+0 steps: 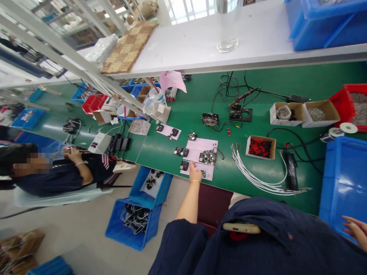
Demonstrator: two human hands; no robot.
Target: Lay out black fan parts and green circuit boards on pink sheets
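My left hand (195, 172) reaches over the pink paper sheets (197, 147) at the bench's front edge, fingers stretched forward, nothing visible in them. Just left of it sits a small black part with a round metal piece (184, 165). A cluster of small circuit-board assemblies (208, 157) lies on the paper beyond its fingers. More black parts (181, 151) rest at the sheet's left, and a single board assembly (192, 135) at its top corner. At the right edge of view, my right hand (355, 228) is partly cut off, its fingers apart beside a large blue bin (346, 179).
White cables (255, 181) and a black-handled tool (291, 170) lie to the right, near a box of red and black pieces (260, 148). Behind are a small fan (210, 119) and a soldering iron (241, 98). A co-worker (74, 164) sits left, past blue floor bins (132, 223).
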